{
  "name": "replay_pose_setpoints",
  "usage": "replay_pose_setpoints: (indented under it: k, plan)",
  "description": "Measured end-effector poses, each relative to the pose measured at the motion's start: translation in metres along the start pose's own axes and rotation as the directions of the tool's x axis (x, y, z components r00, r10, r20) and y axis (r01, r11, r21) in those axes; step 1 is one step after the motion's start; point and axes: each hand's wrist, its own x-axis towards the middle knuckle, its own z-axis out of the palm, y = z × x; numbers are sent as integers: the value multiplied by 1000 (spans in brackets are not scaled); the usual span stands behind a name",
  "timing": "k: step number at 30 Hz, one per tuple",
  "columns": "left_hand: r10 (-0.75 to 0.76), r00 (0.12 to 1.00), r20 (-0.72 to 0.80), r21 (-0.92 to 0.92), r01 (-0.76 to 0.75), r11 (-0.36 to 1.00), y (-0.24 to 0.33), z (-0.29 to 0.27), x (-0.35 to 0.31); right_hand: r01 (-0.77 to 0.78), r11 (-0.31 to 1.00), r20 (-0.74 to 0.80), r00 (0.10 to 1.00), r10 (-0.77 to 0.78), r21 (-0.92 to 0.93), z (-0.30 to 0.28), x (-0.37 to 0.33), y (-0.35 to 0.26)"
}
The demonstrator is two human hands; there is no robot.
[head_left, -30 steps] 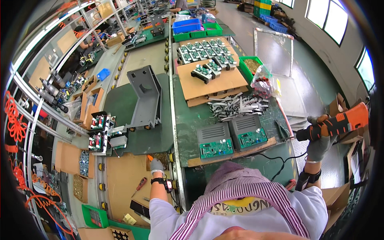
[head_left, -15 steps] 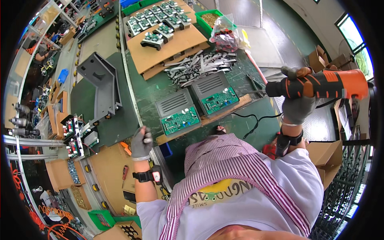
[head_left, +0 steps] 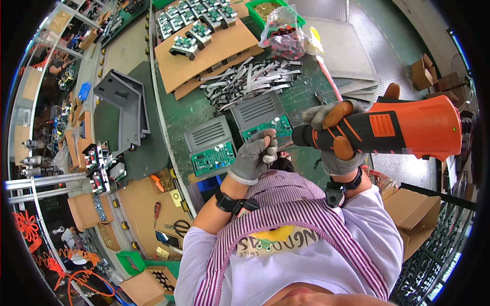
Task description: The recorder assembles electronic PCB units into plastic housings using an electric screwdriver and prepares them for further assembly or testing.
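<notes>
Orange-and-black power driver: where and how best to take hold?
Likely around the black barrel of the power driver, from the wearer's side, wrapping across its length: it looks slimmer than the orange rear housing, and the tool lies sideways, nose to the left. The right grip wraps it there.

Pale wall (head_left: 429, 20) with bright window (head_left: 459, 48), patterned metal floor (head_left: 398, 169), green workbench (head_left: 189, 109), metal-framed shelving (head_left: 51, 180)

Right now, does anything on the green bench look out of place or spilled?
Nothing looks spilled, but the grey strips lie crisscrossed in a loose heap beside the cardboard, untidy next to the rowed circuit modules.
</notes>
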Motion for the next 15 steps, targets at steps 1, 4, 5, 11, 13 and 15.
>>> replay_pose_setpoints:
  k: [1, 4, 5, 11, 13, 15]
  plan:
    - [8, 1000, -15, 0, -8, 1000, -2, -1, 3, 18, 1000, 6, 1000, -18, -12, -4, 1, 1]
    - [8, 994, 112, -67, 0, 998, -7, -3, 10, -88, 991, -48, 994, 93, 97, -14, -1, 4]
    - [25, 997, 71, -51, -21, 998, -10, -3, 12, -12, 993, -11, 1000, 13, 115, -17, -2, 5]
    - [244, 969, 43, 383, -242, 892, -15, 3, 12, -201, 957, -101, 969, 226, 210, -19, -9, 19]
    - [235, 969, -75, 367, -192, 910, -14, 4, 16, -155, 968, -30, 986, 164, 196, -20, -7, 25]
    - [296, 953, -61, 344, -259, 903, -14, 3, 16, -160, 977, -76, 982, 172, 137, -19, -6, 29]
